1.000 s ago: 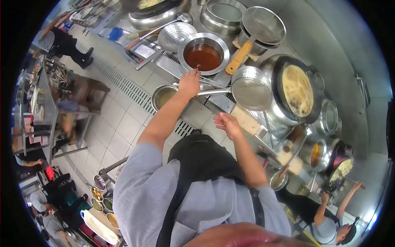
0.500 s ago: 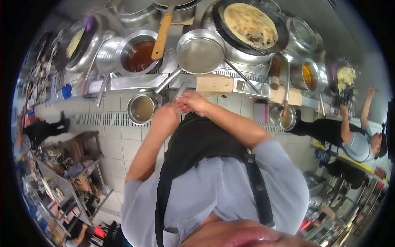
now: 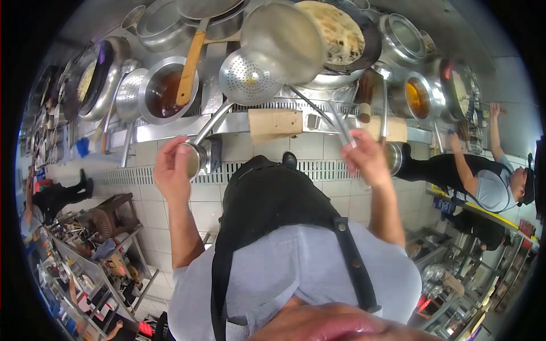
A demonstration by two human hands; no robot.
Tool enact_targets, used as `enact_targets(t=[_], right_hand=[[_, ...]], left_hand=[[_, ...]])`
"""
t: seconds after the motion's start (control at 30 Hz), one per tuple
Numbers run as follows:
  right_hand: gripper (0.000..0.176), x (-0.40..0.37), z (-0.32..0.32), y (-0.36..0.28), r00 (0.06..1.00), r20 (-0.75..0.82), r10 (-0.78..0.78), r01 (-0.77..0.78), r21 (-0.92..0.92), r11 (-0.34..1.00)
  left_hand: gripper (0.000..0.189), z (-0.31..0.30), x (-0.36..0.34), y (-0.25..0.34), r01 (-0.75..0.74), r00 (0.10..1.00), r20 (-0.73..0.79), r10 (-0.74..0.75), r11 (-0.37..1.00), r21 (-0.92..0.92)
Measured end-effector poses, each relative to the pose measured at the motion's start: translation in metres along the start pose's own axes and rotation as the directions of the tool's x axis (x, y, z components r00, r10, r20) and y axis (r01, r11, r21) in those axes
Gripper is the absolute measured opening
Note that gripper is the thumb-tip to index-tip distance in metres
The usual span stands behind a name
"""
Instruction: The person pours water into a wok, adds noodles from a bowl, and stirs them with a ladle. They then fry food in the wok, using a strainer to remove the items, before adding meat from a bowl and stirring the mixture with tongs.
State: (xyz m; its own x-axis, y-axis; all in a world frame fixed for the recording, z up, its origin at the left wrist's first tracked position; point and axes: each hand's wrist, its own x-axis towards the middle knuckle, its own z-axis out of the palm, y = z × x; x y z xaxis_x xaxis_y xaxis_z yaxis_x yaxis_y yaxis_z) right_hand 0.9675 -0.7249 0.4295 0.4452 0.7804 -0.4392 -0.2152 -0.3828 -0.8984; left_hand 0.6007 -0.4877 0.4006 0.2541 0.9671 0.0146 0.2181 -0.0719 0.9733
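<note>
My right hand [image 3: 365,157] is closed around the handle of a large metal ladle [image 3: 278,42]. Its round bowl is blurred and hangs above the stove, partly in front of a browned flatbread [image 3: 336,34] on a dark pan. A perforated strainer [image 3: 248,79] rests below the bowl, its handle slanting down toward my left hand. With fingers curved and apart, my left hand [image 3: 172,170] is beside the strainer's handle end and partly hides a small metal pot [image 3: 195,165]. Whether it touches the handle is hard to see.
Left of the strainer stands a pot of red-brown sauce [image 3: 165,98], with a wooden handle [image 3: 190,68] across it. Brown cardboard [image 3: 276,125] lies on the stove's front edge. A pot of orange liquid [image 3: 418,98] and a co-worker [image 3: 489,173] are at right. A floor grate [image 3: 128,177] runs below.
My hands have moved apart, left hand leftward and right hand rightward. The ladle has been lifted off the strainer, whose holes now show. The whole view has shifted slightly.
</note>
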Motion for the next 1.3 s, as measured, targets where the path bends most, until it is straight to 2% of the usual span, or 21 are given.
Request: enact_targets(t=[0.07,0.13,0.2,0.23,0.27,0.4,0.47,0.6,0.73,0.8,0.87,0.9,0.93,0.97,1.03,1.07,1.13,1.17,1.2,1.23,1.3], right_hand=[[0.038,0.022,-0.042,-0.011,0.978,-0.173,-0.113,0.058,-0.291,0.955],[0.042,0.07,-0.081,-0.004,0.838,-0.249,-0.485,0.295,-0.542,0.787],[0.043,0.113,-0.099,-0.029,0.798,-0.316,-0.513,0.097,-0.773,0.627],[0.043,0.143,-0.11,-0.026,0.709,-0.276,-0.649,0.187,-0.814,0.551],[0.043,0.164,-0.113,-0.037,0.775,-0.315,-0.549,0.096,-0.799,0.594],[0.043,0.242,-0.137,-0.007,0.743,-0.191,-0.641,0.195,-0.855,0.481],[0.048,0.243,-0.134,0.007,0.8,-0.12,-0.587,0.187,-0.881,0.435],[0.057,0.231,-0.162,0.034,0.867,-0.133,-0.48,0.098,-0.899,0.426],[0.057,0.216,-0.198,0.031,0.884,-0.038,-0.465,0.148,-0.923,0.356],[0.058,0.202,-0.207,0.022,0.923,-0.063,-0.38,0.09,-0.924,0.372],[0.058,0.194,-0.212,0.032,0.918,-0.051,-0.394,0.101,-0.93,0.354],[0.058,0.189,-0.214,0.036,0.913,-0.033,-0.408,0.117,-0.934,0.337],[0.058,0.182,-0.21,0.034,0.913,-0.042,-0.406,0.107,-0.936,0.337],[0.057,0.175,-0.202,0.031,0.916,-0.062,-0.395,0.094,-0.927,0.363],[0.056,0.166,-0.193,0.032,0.916,-0.101,-0.389,0.065,-0.918,0.392],[0.056,0.164,-0.191,0.035,0.911,-0.105,-0.399,0.065,-0.918,0.392],[0.056,0.159,-0.182,0.04,0.89,-0.105,-0.444,0.092,-0.912,0.4],[0.056,0.158,-0.177,0.044,0.888,-0.115,-0.446,0.081,-0.914,0.398],[0.055,0.157,-0.172,0.047,0.882,-0.142,-0.448,0.069,-0.903,0.424],[0.055,0.157,-0.167,0.046,0.875,-0.167,-0.455,0.062,-0.892,0.447],[0.054,0.152,-0.158,0.041,0.827,-0.19,-0.53,0.09,-0.885,0.458]], left_hand=[[0.023,0.011,0.013,-0.002,-0.079,0.993,-0.094,0.071,0.993,-0.09],[0.024,0.033,0.018,0.008,-0.083,0.992,-0.106,0.074,0.993,-0.088],[0.024,0.053,0.02,0.016,-0.086,0.989,-0.131,0.075,0.992,-0.087],[0.024,0.06,0.022,0.018,-0.136,0.983,-0.133,0.125,0.988,-0.072],[0.023,0.067,0.022,0.02,-0.182,0.976,-0.132,0.174,0.982,-0.054],[0.019,0.108,0.011,0.019,-0.155,0.988,-0.023,0.155,0.988,0.011],[0.018,0.129,-0.008,0.015,-0.044,0.999,0.04,0.035,0.966,0.254],[0.017,0.168,-0.057,-0.063,-0.03,0.988,0.151,-0.02,0.947,0.319],[0.022,0.156,-0.112,-0.184,0.095,0.904,0.272,-0.33,0.775,0.625],[0.02,0.134,-0.147,-0.234,0.233,0.865,0.19,-0.464,0.708,0.667],[0.016,0.083,-0.179,-0.299,-0.032,0.837,0.349,-0.421,0.6,0.799],[0.015,0.056,-0.195,-0.346,-0.301,0.753,0.449,-0.481,0.354,0.885],[0.018,0.037,-0.202,-0.367,-0.452,0.584,0.466,-0.665,0.211,0.867],[0.02,0.024,-0.206,-0.365,-0.349,0.547,0.377,-0.747,0.206,0.914],[0.021,0.004,-0.201,-0.366,-0.407,0.478,0.406,-0.778,0.213,0.888],[0.021,0.002,-0.189,-0.371,-0.422,0.478,0.419,-0.772,0.216,0.88],[0.019,-0.001,-0.172,-0.383,-0.557,0.572,0.563,-0.596,0.222,0.8],[0.019,-0.002,-0.164,-0.389,-0.565,0.567,0.573,-0.591,0.227,0.793],[0.02,0.003,-0.148,-0.386,-0.146,0.714,0.508,-0.482,0.607,0.781],[0.022,0.012,-0.126,-0.38,0.255,0.825,0.356,-0.439,0.851,0.459],[0.024,0.036,-0.071,-0.293,0.611,0.725,0.175,-0.666,0.74,0.281]])
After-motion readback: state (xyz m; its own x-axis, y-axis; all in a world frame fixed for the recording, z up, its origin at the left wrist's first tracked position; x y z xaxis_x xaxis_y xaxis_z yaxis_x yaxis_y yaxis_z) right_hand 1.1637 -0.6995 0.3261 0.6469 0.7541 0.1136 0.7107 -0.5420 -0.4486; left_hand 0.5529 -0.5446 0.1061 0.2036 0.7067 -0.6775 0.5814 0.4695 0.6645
